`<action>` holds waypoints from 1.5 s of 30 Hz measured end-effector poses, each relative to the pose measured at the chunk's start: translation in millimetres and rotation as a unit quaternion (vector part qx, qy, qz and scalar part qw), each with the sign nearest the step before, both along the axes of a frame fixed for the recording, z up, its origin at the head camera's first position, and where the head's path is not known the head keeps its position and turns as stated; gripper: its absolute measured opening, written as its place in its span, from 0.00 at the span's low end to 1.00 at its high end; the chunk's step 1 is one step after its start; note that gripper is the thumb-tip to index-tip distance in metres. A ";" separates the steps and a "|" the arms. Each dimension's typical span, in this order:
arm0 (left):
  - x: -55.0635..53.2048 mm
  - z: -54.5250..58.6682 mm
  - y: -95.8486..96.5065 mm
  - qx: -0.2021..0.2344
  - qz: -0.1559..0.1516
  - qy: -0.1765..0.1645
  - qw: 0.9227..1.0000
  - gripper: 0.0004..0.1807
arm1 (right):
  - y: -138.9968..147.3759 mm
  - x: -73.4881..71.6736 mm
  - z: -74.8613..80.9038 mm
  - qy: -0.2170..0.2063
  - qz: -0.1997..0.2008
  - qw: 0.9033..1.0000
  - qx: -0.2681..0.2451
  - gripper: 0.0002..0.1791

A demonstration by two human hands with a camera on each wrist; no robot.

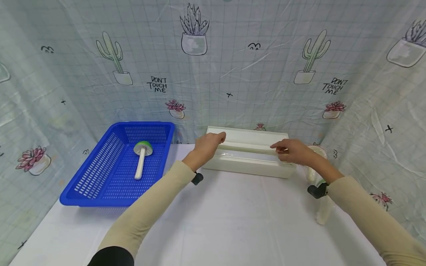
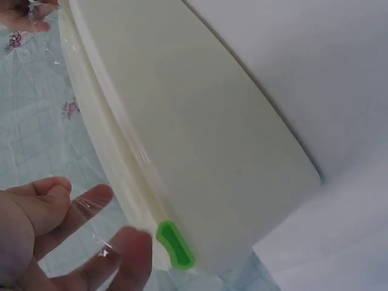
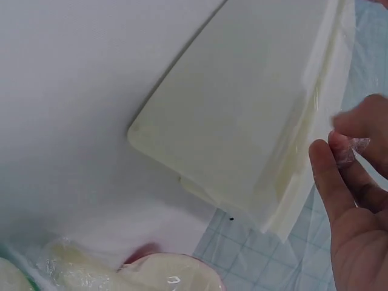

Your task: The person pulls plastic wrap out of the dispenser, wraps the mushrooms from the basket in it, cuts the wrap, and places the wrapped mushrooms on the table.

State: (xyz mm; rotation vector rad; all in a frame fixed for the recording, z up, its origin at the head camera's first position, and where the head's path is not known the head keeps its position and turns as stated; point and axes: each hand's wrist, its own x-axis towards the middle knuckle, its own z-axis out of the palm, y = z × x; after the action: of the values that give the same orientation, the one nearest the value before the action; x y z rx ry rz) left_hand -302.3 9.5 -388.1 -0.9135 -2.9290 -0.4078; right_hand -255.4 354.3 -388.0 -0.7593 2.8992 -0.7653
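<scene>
A long white cling film dispenser (image 1: 249, 167) stands at the back of the table with its lid (image 1: 247, 135) raised. A green slider (image 2: 176, 245) shows at one end. Clear cling film (image 1: 244, 154) lies across the opening. At the dispenser's left end, my left hand (image 1: 209, 146) pinches film between thumb and forefinger, its other fingers loosely bent. Over the right end, my right hand (image 1: 294, 151) pinches a bunched bit of film (image 3: 345, 151) between thumb and fingertips. Both hands are above the box's opening.
A blue plastic basket (image 1: 114, 201) on the left holds a toy mushroom (image 1: 141, 159) with a green cap and white stem. Beside my right forearm lie pale items wrapped in clear plastic (image 1: 324, 210). A patterned curtain (image 1: 229, 74) hangs close behind the dispenser.
</scene>
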 end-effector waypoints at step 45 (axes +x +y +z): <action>-19.6 9.0 -34.1 0.307 -0.071 -0.120 0.941 0.10 | -0.1 2.9 52.8 0.115 -0.026 0.992 0.047 0.06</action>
State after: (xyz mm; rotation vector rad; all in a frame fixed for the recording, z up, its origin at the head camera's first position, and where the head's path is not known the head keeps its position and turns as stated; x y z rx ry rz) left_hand -321.9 -24.6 -379.1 -1.0190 -2.6303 -1.4281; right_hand -252.5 354.2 -335.2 -0.8144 3.1439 -0.5753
